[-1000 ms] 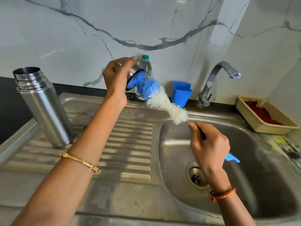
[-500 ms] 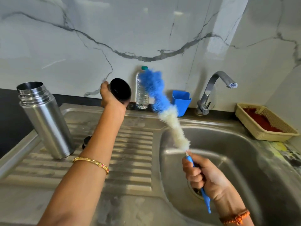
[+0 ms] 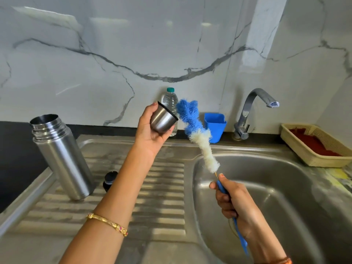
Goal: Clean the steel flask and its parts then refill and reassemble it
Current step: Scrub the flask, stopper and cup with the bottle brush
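My left hand (image 3: 150,128) holds the small steel flask cup (image 3: 162,121) raised above the drainboard, its black-rimmed mouth turned toward the right. My right hand (image 3: 232,202) grips the blue handle of a bottle brush (image 3: 196,130) over the sink basin; its blue and white bristles point up, just right of the cup and outside it. The open steel flask body (image 3: 61,157) stands on the drainboard at the left. A black stopper (image 3: 109,181) lies on the drainboard beside the flask, partly hidden by my left forearm.
A clear water bottle (image 3: 170,100) with a green cap stands at the wall behind the cup. A blue plastic holder (image 3: 215,128) and the tap (image 3: 253,111) are at the back of the sink (image 3: 285,187). A beige basket (image 3: 314,145) sits at the right.
The brush has come out of the cup and swung upright to its right. My left hand has turned the cup so its steel side shows. My right hand dropped lower.
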